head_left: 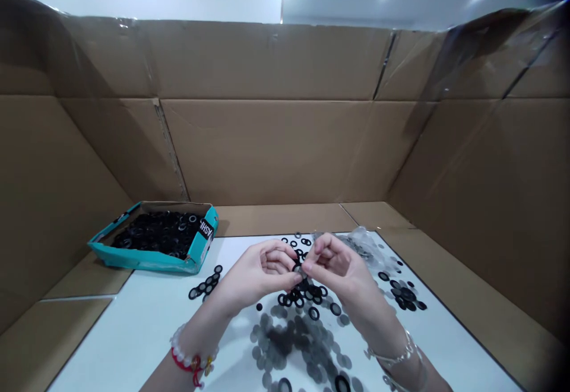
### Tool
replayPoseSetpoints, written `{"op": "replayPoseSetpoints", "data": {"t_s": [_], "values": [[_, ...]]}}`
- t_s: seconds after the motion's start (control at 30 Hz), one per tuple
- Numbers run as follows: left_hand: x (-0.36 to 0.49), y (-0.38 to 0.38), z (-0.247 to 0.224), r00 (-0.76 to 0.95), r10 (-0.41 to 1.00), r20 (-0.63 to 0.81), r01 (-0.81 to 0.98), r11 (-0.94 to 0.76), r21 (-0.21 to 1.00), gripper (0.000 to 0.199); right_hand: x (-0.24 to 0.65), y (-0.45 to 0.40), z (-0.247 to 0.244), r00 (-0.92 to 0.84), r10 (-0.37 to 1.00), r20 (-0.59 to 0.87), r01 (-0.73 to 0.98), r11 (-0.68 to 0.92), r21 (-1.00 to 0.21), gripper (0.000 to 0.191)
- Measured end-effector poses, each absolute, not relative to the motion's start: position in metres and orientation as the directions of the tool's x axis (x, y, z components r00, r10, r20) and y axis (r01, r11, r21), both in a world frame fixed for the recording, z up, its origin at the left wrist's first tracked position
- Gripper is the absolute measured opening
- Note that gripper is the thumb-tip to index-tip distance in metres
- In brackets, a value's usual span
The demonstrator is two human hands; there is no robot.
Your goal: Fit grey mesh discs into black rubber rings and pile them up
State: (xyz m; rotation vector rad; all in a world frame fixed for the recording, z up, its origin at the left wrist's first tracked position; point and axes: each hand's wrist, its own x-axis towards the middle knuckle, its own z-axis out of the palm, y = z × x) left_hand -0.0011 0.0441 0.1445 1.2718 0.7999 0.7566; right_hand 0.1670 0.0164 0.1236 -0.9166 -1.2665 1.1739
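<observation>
- Black, small, round ring with a greyish centre (297, 269): raised just above the heap of loose black rings (307, 291), probably so its thin edge stays within fingertip reach.
- Left hand (267, 268): thumb and index finger pinch that ring at the heap's left, the other fingers curled, likely to steady it.
- Right hand (333, 264): thumb and index finger nearly meet at the ring's right edge; whether they grip anything, I cannot tell.
- Translucent grey flat discs (314, 372): scattered over the white tabletop (107, 344) on the heap's near side, mostly flat, which should make picking easier.
- Grey-centred black rings (209, 280): grouped left of the heap, seemingly kept separate.
- Black round pieces (407, 295): clustered right of the heap.
- Crumpled clear plastic bag (365, 242): beyond the heap, to its right.
- Teal open cardboard box (146, 259): beyond the heap, to its left, its walls containing many black rings.
- Brown cardboard panels (267, 151): standing behind the heap and to both sides, perhaps to stop strays.
</observation>
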Motion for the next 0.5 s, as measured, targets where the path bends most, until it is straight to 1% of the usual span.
{"op": "replayPoseSetpoints", "data": {"t_s": [0.13, 0.2, 0.4, 0.5], "values": [[-0.007, 0.046, 0.146, 0.508, 0.857, -0.085, -0.033, 0.118, 0.992, 0.036, 0.158, 0.015, 0.132, 0.0, 0.95, 0.313, -0.053, 0.313, -0.948, 0.026], [-0.01, 0.047, 0.148, 0.502, 0.862, -0.073, -0.027, 0.1, 0.995, 0.035, 0.154, 0.016, 0.136, 0.008, 0.939, 0.345, -0.02, 0.345, -0.938, 0.025], [-0.02, 0.052, 0.154, 0.475, 0.877, -0.077, 0.022, 0.076, 0.997, 0.03, 0.144, 0.021, 0.141, -0.027, 0.918, 0.396, 0.026, 0.396, -0.918, 0.021], [-0.025, 0.053, 0.157, 0.439, 0.895, -0.079, 0.019, 0.079, 0.997, 0.032, 0.142, 0.022, 0.139, -0.033, 0.919, 0.392, 0.024, 0.393, -0.919, 0.019]]}}
